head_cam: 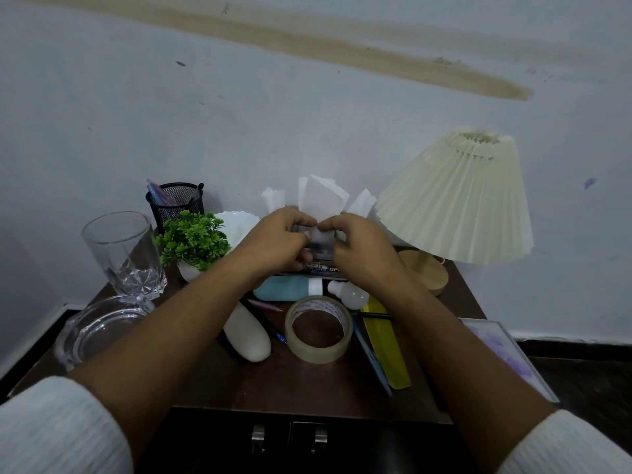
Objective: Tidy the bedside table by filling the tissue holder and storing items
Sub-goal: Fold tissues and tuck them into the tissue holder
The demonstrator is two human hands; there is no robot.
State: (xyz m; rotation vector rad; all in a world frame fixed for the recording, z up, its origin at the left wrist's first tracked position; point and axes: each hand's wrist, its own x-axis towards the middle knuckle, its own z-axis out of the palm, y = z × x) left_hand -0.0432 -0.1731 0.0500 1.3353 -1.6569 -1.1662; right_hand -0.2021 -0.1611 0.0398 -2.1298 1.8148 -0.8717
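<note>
My left hand (273, 239) and my right hand (359, 248) meet at the back middle of the dark bedside table (273, 381). Both pinch a white tissue (321, 198) that stands up between the fingertips. The tissue holder (316, 249) sits under the hands and is mostly hidden; more white tissues (273, 198) stick up behind it. In front lie a blue bottle (284, 289), a small white dropper bottle (349, 294), a roll of clear tape (318, 331), a white oblong object (248, 331), pens (270, 328) and a yellow ruler (386, 347).
A black mesh pen holder (174, 203), a small green plant (193, 239) and a white scalloped bowl (239, 224) stand at the back left. A tall glass (123, 254) and a glass ashtray (99, 326) sit on the left edge. A pleated lamp (458, 200) fills the right. Drawer handles (290, 439) show below.
</note>
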